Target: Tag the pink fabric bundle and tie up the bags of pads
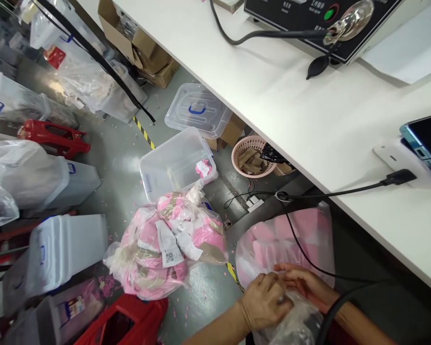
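Grey floor (118, 165), scattered with pink scraps and crossed by black-and-yellow tape (143, 132), spreads below you, with plastic tubs (81, 244) and a red stool (143, 306) along the left. On your right, the white table (290, 115) carries a black machine (287, 17) with a green button and, near its edge, a phone (425, 143) beside a cable plug. Past your hands, a clear open bin (165, 163) sits on the floor, holding one small pink piece; near it lie a lid (183, 112) with a blue handle and a pink basket (251, 173) of brown scraps. Judging by how things lie, part of the bagging looks done: two filled bags (143, 275), pink and brown inside, stand together just by the bin, their necks gathered, one bearing a white label. What looks unfinished is at your hands: a pink-filled bag (290, 235) rests on the floor beside the table's edge, and in front of it your left hand (264, 302) curls its fingers over bunched clear plastic (296, 318). Your right hand (307, 285) meets it from the other side, fingers partly bent; you cannot tell what it pinches, nor whether that plastic belongs to the same bag.
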`<action>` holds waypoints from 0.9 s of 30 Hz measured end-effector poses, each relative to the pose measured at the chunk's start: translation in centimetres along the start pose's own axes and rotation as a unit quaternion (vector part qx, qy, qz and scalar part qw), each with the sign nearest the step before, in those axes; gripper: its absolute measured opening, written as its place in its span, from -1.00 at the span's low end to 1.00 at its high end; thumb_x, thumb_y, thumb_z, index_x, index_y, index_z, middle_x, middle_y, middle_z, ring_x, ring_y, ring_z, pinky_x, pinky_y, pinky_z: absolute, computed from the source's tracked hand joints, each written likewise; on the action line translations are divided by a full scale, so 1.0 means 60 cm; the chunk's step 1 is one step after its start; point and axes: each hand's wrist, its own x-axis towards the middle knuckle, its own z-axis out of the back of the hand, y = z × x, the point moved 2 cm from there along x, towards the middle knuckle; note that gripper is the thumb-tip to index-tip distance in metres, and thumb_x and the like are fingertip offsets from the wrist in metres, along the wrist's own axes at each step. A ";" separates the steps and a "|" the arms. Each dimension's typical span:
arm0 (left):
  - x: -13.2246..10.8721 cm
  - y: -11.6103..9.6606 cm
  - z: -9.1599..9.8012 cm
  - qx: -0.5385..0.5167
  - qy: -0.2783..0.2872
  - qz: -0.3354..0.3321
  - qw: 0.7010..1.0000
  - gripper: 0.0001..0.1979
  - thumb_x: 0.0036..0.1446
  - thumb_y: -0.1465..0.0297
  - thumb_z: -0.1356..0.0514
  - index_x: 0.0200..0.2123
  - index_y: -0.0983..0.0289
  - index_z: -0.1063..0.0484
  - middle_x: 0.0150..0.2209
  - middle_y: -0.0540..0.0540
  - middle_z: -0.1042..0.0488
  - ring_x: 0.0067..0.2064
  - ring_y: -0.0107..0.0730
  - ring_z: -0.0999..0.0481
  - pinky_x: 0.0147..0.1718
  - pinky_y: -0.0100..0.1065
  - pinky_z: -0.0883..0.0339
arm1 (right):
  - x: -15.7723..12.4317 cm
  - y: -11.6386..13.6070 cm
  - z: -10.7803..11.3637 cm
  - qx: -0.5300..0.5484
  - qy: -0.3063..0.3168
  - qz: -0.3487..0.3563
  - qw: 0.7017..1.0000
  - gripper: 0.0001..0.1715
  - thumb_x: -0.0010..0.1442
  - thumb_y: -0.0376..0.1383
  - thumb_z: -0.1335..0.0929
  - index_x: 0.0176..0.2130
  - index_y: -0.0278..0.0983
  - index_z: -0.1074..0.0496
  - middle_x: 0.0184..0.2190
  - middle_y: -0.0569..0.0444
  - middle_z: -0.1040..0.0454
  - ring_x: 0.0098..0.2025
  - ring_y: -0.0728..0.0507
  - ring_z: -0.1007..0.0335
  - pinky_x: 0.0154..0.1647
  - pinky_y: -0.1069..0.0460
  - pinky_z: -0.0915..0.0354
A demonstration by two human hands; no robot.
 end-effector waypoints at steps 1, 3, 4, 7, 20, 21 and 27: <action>-0.002 0.000 -0.007 -0.008 0.042 0.030 0.999 -0.82 0.20 0.36 -0.02 -0.27 0.23 -0.41 -0.18 0.10 -0.43 -0.11 -0.26 -0.40 -0.26 -0.31 -0.32 | -0.002 -0.002 -0.003 -0.012 -0.023 0.013 1.000 -0.64 -0.08 -0.15 -0.32 -0.25 -0.25 -0.42 -0.26 -0.10 -0.55 -0.09 -0.26 -0.47 0.02 -0.13 -0.30; -0.008 0.003 -0.027 -0.044 0.133 0.127 0.982 -0.80 0.21 0.39 0.01 -0.23 0.26 -0.40 -0.22 0.13 -0.43 -0.18 -0.26 -0.42 -0.28 -0.27 -0.33 | -0.008 -0.011 -0.013 -0.115 -0.090 0.077 0.986 -0.56 -0.04 -0.06 -0.32 -0.19 -0.23 -0.42 -0.08 -0.15 -0.49 0.09 -0.31 -0.33 0.15 -0.19 -0.19; -0.010 0.005 -0.037 -0.067 0.168 0.179 0.967 -0.80 0.19 0.41 0.00 -0.22 0.28 -0.40 -0.22 0.15 -0.43 -0.19 -0.24 -0.42 -0.27 -0.24 -0.34 | -0.012 -0.018 -0.020 -0.188 -0.122 0.120 0.967 -0.51 -0.06 -0.05 -0.34 -0.15 -0.22 -0.42 0.03 -0.16 -0.41 0.17 -0.32 -0.22 0.19 -0.21 -0.13; -0.016 0.012 -0.064 -0.123 0.198 0.293 0.927 -0.81 0.07 0.41 -0.11 -0.25 0.32 -0.44 -0.26 0.20 -0.44 -0.20 -0.13 -0.44 -0.28 -0.17 -0.37 | -0.023 -0.059 -0.031 -0.373 -0.179 0.230 0.881 -0.53 -0.09 -0.14 -0.38 -0.13 -0.19 -0.46 0.19 -0.11 -0.23 0.26 -0.32 -0.07 0.23 -0.20 -0.10; -0.007 0.012 -0.103 -0.346 0.011 0.644 0.682 -0.63 -0.21 0.62 -0.10 -0.29 0.34 -0.55 -0.35 0.16 -0.57 -0.34 -0.28 -0.52 -0.31 -0.35 -0.36 | -0.033 -0.112 0.046 -0.642 -0.296 0.377 0.599 -0.61 -0.02 -0.45 -0.18 -0.32 -0.22 -0.53 -0.03 -0.11 -0.44 0.00 -0.30 -0.35 -0.05 -0.24 -0.34; -0.002 0.013 -0.104 -0.362 -0.004 0.646 0.672 -0.65 -0.20 0.60 -0.10 -0.31 0.33 -0.56 -0.36 0.15 -0.58 -0.34 -0.28 -0.51 -0.30 -0.34 -0.35 | -0.042 -0.094 0.024 -0.650 -0.270 0.415 0.576 -0.58 0.00 -0.47 -0.19 -0.27 -0.20 -0.52 -0.02 -0.06 -0.44 0.05 -0.29 -0.30 0.02 -0.25 -0.28; 0.011 0.018 -0.105 -0.454 -0.062 0.659 0.597 -0.69 -0.24 0.60 -0.10 -0.38 0.31 -0.54 -0.38 0.11 -0.54 -0.30 -0.26 -0.44 -0.20 -0.29 -0.25 | -0.026 -0.065 -0.037 -0.651 -0.157 0.337 0.661 -0.60 0.14 -0.48 -0.13 -0.23 -0.24 -0.47 -0.26 0.02 -0.54 -0.26 -0.09 -0.47 -0.26 0.02 -0.40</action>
